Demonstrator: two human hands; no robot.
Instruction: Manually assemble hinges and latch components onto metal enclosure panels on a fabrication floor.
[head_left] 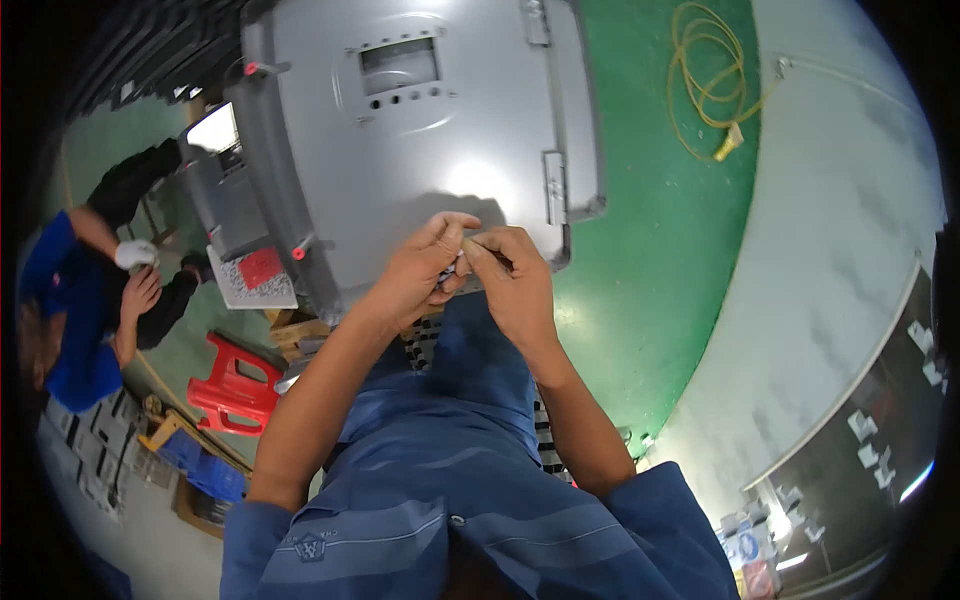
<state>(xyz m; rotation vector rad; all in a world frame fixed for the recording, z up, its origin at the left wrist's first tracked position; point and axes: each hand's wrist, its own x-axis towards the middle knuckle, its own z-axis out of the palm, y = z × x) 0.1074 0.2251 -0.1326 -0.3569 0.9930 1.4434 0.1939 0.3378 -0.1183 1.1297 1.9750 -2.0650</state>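
Both my hands meet in front of my waist, over the near edge of a large grey metal case (430,150). My left hand (420,270) is curled around small shiny metal parts (449,272), whose exact kind I cannot make out. Thumb and fingers of my right hand (512,280) pinch together right against the left fingertips; whatever lies between them is hidden. The case has a rectangular cutout (400,65) with a row of round holes beside it, and hinges (555,188) along its right side.
Red-tipped pins (299,253) stick out at the case's left. Left of it are a white tray of small metal parts (262,285), a red stool (235,385) and a seated co-worker (75,300) in blue. A coiled yellow cord (710,70) lies on the green floor at the right.
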